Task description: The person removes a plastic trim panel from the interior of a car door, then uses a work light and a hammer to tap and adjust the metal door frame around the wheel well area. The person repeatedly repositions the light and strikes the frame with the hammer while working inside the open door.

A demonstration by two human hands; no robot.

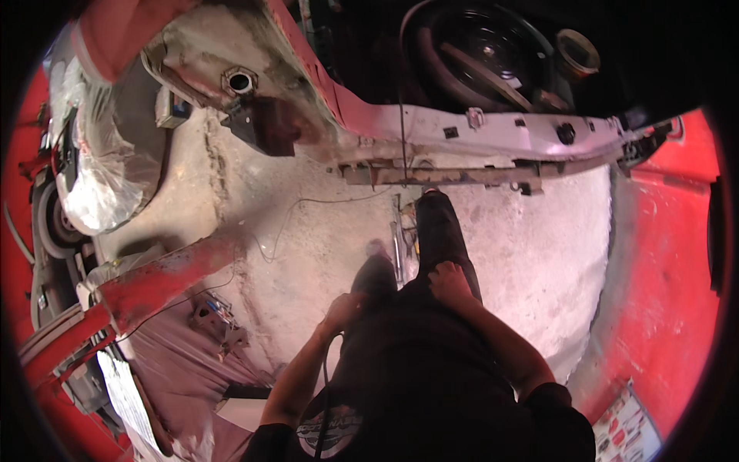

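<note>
My right hand (450,283) is closed on the dark trouser leg (445,231) at my right thigh, with its fingers curled and knuckles showing. At my left thigh, my left hand (344,310) is closed against the other trouser leg (375,277); its fingertips are partly hidden. Ahead of my feet is the stripped rear end of a car, with a bare pale panel (435,127) and a rusty lower bar (446,176). Beyond that panel, a round dark well (489,50) holds a strip-like piece. Some long metal tools (399,242) lie on the floor between my legs.
A red beam (173,273) crosses at the left, beside a plastic-wrapped part (108,165). A thin cable (323,201) trails over the pale concrete floor (531,254). Cloth-like sheeting (181,346) with small metal parts (219,316) is at the lower left. Red flooring (662,277) borders the right.
</note>
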